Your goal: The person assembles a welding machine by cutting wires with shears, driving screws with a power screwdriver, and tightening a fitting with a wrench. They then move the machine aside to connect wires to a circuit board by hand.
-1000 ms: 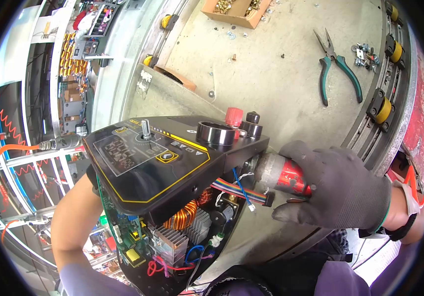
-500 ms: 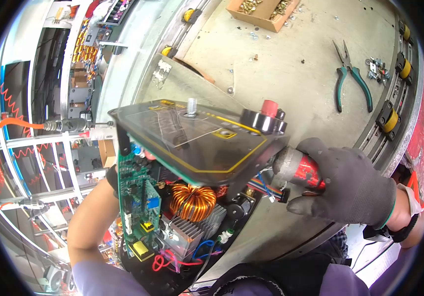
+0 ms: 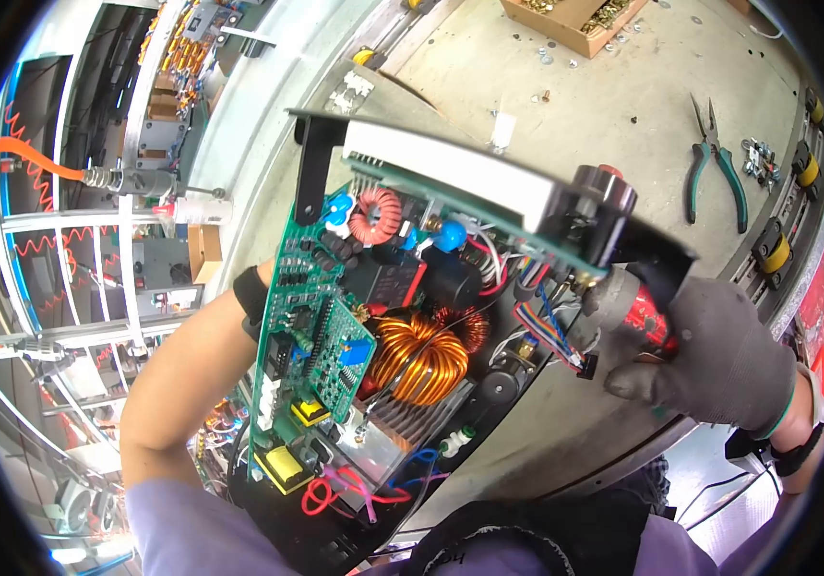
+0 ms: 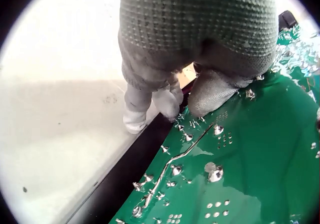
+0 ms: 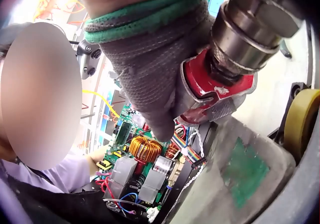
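My gloved left hand [image 4: 195,44] grips the edge of an upright green circuit board [image 4: 245,149] and its black frame [image 4: 135,169], thumb on the board and fingers over the far side. The head view hides that hand behind the board, showing only the black wristband [image 3: 254,293]. The board belongs to an opened electronic device with a copper coil [image 3: 421,360], wires and a front panel [image 3: 450,173] tilted up so its back shows. My gloved right hand [image 3: 733,360] holds a red and metal air tool [image 3: 644,322], its metal end at the panel's right side.
Green-handled pliers [image 3: 716,173] lie on the bench beside small loose hardware [image 3: 762,161]. A cardboard box [image 3: 585,36] of brass-coloured parts stands at the back. Yellow rollers [image 3: 773,252] line the right edge. To the left hangs a tool on an orange hose [image 3: 28,149].
The device has tipped so its front panel, first seen from its face, now shows its back and the inside. Both hands have moved with it, the right still holding the air tool.
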Tool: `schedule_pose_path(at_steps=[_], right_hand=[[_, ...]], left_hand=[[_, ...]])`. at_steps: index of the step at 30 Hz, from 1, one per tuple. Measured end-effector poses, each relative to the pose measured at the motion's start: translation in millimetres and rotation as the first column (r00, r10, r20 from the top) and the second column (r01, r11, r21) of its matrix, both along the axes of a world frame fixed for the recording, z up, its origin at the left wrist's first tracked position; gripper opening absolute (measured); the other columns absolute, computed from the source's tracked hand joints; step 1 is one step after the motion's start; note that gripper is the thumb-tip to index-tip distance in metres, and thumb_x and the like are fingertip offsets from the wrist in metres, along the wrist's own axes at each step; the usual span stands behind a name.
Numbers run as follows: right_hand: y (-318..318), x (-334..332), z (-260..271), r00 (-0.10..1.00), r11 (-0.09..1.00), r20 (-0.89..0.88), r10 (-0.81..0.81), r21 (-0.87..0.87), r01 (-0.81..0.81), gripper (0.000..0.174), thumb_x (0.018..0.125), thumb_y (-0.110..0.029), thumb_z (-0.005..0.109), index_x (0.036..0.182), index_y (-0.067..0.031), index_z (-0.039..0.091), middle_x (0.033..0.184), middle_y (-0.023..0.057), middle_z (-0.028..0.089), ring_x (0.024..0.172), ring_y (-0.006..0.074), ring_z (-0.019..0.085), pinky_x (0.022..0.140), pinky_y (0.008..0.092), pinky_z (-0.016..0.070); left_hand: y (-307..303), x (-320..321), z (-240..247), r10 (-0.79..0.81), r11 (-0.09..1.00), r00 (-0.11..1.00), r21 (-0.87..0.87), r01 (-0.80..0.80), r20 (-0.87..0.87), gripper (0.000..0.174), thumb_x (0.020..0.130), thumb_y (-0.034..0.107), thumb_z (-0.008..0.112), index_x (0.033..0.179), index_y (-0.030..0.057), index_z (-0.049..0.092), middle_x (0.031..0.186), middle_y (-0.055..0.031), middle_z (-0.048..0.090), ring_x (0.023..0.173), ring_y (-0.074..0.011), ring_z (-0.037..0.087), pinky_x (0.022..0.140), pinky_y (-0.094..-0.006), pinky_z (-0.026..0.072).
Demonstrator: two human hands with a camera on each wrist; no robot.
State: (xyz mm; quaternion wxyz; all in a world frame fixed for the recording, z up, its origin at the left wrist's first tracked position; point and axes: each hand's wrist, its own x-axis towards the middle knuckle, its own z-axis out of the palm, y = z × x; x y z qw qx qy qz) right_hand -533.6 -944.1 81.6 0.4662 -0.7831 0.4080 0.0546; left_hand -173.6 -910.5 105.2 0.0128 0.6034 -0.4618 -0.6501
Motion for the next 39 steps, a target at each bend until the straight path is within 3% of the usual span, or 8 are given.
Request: schedule_pose_path(at_steps=[8,10,13,16,18,24,31,39], right_hand=[[9.5,1.9,-1.6,0.999,0.956,0.044,0.011,-0.295,0.003,0.077,0.055,-0.024,0.088,0.122,-0.0033,0.055,0.097,0.0195,0.067,0.092,0.0408,0.065,0.077,0.0451,0.0527],[9.4,1.7,-2.5,0.999,0.962,0.033,0.016,-0.272,-0.006,0.078,0.054,-0.024,0.087,0.122,-0.0033,0.055,0.101,0.0187,0.067,0.095,0.0406,0.065,0.079,0.0445,0.0521],[7.7,-0.6,-7.8,0.977,0.984,0.214,0.010,-0.176,0.028,0.070,0.062,-0.030,0.088,0.118,-0.0057,0.053,0.085,0.0162,0.067,0.079,0.0394,0.066,0.071,0.0467,0.0508],[5.7,1.7,-2.9,0.983,0.989,0.178,0.049,-0.149,-0.022,0.073,0.063,-0.029,0.087,0.122,-0.0046,0.053,0.083,0.0166,0.067,0.076,0.0406,0.067,0.068,0.0473,0.0515],[4.8,5.8,1.4,0.998,0.987,0.053,0.044,-0.159,-0.035,0.086,0.056,-0.034,0.089,0.126,-0.0047,0.050,0.090,0.0191,0.067,0.091,0.0437,0.065,0.077,0.0452,0.0505],[9.8,6.2,7.6,0.996,0.947,0.015,0.086,-0.311,-0.077,0.083,0.065,-0.043,0.086,0.128,-0.0053,0.048,0.091,0.0201,0.066,0.090,0.0445,0.063,0.077,0.0502,0.0484],[13.7,11.1,-0.1,0.999,0.950,-0.011,0.031,-0.311,-0.032,0.081,0.063,-0.048,0.085,0.122,-0.0055,0.050,0.092,0.0210,0.065,0.091,0.0454,0.062,0.077,0.0499,0.0486],[16.0,12.3,-0.9,0.999,0.933,-0.033,0.009,-0.360,-0.021,0.073,0.059,-0.021,0.088,0.120,-0.0058,0.051,0.095,0.0201,0.066,0.094,0.0433,0.063,0.078,0.0488,0.0486]], left_hand=[[6.4,-0.2,-5.4,0.014,0.999,1.000,-0.040,-0.014,-0.010,0.047,0.090,0.015,0.063,0.134,0.0004,0.056,0.110,-0.0090,0.065,0.100,-0.0172,0.061,0.091,-0.0328,0.0495],[5.9,-1.2,-7.7,0.013,0.999,1.000,-0.051,-0.014,-0.013,0.047,0.090,0.015,0.063,0.134,0.0004,0.056,0.110,-0.0089,0.065,0.099,-0.0171,0.061,0.091,-0.0327,0.0494],[4.3,-1.4,-9.8,0.020,0.997,1.000,-0.071,-0.021,-0.013,0.047,0.090,0.015,0.063,0.134,0.0004,0.056,0.110,-0.0088,0.065,0.099,-0.0169,0.061,0.091,-0.0325,0.0493],[2.6,-3.6,-13.0,0.018,0.996,1.000,-0.085,-0.020,-0.020,0.047,0.090,0.015,0.063,0.134,0.0004,0.056,0.110,-0.0086,0.065,0.099,-0.0168,0.061,0.091,-0.0323,0.0491],[2.5,-3.8,-14.2,0.022,0.996,1.000,-0.089,-0.024,-0.023,0.047,0.090,0.015,0.063,0.134,0.0005,0.056,0.110,-0.0085,0.065,0.099,-0.0167,0.061,0.091,-0.0322,0.0491],[4.2,-2.7,-13.7,0.028,0.994,0.999,-0.103,-0.030,-0.020,0.047,0.090,0.015,0.062,0.134,0.0005,0.056,0.109,-0.0082,0.065,0.099,-0.0164,0.060,0.091,-0.0319,0.0488],[8.2,-2.3,-12.5,0.020,0.994,1.000,-0.110,-0.020,-0.001,0.047,0.090,0.015,0.062,0.135,0.0006,0.056,0.109,-0.0078,0.065,0.099,-0.0161,0.060,0.091,-0.0315,0.0485],[6.5,-4.0,-13.6,0.007,0.993,1.000,-0.118,-0.006,0.010,0.047,0.090,0.016,0.062,0.135,0.0006,0.056,0.108,-0.0073,0.065,0.099,-0.0157,0.060,0.091,-0.0310,0.0482]])
